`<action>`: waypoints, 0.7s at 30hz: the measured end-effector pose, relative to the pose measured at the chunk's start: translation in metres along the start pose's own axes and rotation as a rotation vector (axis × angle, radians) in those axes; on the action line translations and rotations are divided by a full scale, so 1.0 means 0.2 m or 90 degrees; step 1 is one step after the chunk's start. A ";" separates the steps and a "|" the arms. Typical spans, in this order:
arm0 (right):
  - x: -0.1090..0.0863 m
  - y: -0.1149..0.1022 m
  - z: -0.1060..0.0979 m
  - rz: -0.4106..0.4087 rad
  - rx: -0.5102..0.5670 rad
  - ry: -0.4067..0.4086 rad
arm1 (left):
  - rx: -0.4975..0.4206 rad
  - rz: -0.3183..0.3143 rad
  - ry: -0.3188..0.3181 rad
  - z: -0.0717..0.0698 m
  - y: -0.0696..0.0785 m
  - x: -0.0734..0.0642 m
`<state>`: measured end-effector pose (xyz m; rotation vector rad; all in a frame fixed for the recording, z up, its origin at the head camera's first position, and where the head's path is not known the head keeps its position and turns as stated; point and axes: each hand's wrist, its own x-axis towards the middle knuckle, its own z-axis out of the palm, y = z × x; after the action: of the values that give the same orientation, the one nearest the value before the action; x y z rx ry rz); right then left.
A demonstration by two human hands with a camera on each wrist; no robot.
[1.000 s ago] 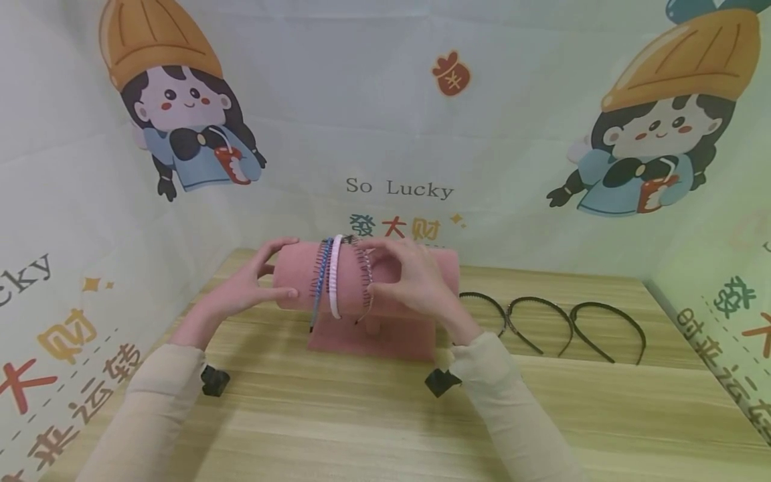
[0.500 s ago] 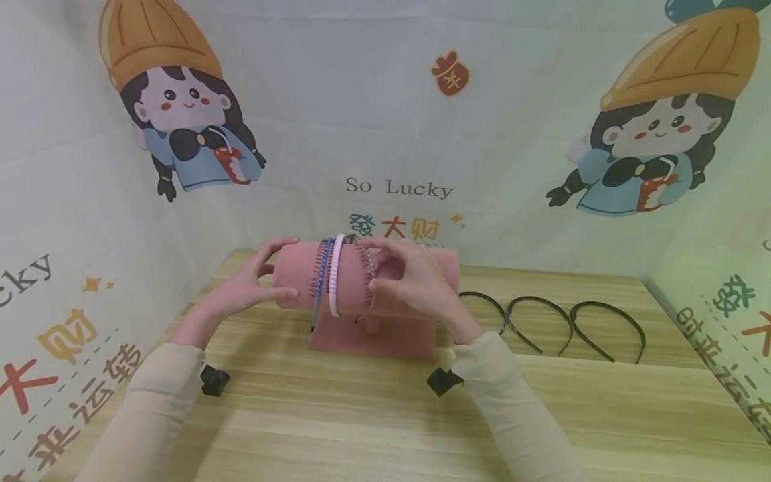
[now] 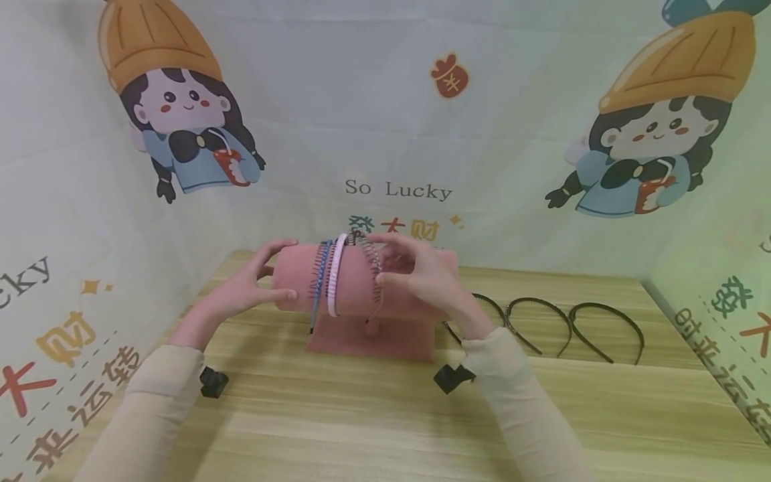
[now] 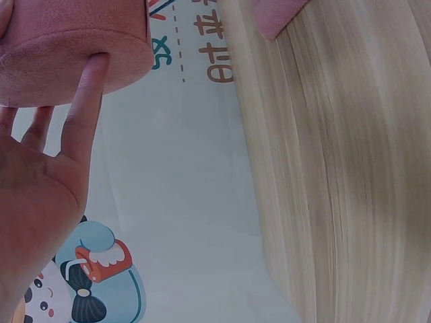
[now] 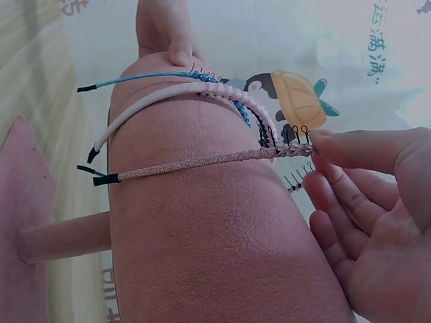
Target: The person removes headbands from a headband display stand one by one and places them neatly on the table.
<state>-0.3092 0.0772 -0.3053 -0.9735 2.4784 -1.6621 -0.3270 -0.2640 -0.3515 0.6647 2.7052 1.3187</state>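
Note:
A pink padded roll (image 3: 355, 284) lies sideways on a stand with a pink base (image 3: 340, 341). My left hand (image 3: 241, 288) grips its left end, thumb in front; the left wrist view shows one finger against the end face. Over the roll sit a blue headband (image 3: 319, 281), a pale pink padded headband (image 3: 334, 284) and a thin glittery pink headband (image 5: 195, 163) with dark wire teeth. With thumb and fingertips my right hand (image 3: 430, 274) pinches the toothed part of the glittery one. The roll's far side is hidden in the head view.
On the wooden table (image 3: 337, 422), a row of three dark headbands, the rightmost a black headband (image 3: 611, 311), lies right of the stand, partly behind the right wrist. Printed cloth (image 3: 391, 147) hangs behind and at both sides. A black wrist device (image 3: 213, 381) shows below each wrist.
My right hand has slid to the right along the roll, bringing the glittery headband with it and widening its gap from the pale pink one. My left hand stays at the left end.

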 end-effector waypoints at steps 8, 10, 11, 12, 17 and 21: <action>-0.02 -0.04 -0.04 0.005 0.047 0.038 | 0.000 0.005 0.006 0.00 0.02 0.00; -0.02 -0.04 -0.04 0.006 0.056 0.034 | 0.002 0.010 0.009 0.00 0.02 0.00; -0.02 -0.04 -0.05 0.007 0.063 0.032 | 0.002 0.010 0.009 0.00 0.02 0.00; -0.03 -0.03 -0.05 0.006 0.070 0.032 | 0.001 0.009 0.008 0.00 0.01 0.00; -0.05 -0.03 -0.07 0.002 0.078 0.059 | -0.006 0.003 0.003 0.00 0.00 0.00; -0.06 -0.05 -0.08 0.006 0.059 0.095 | -0.007 0.002 0.004 0.00 0.00 0.00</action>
<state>-0.3002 0.0942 -0.2942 -0.8562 2.4632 -1.8941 -0.3270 -0.2637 -0.3517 0.6657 2.7016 1.3371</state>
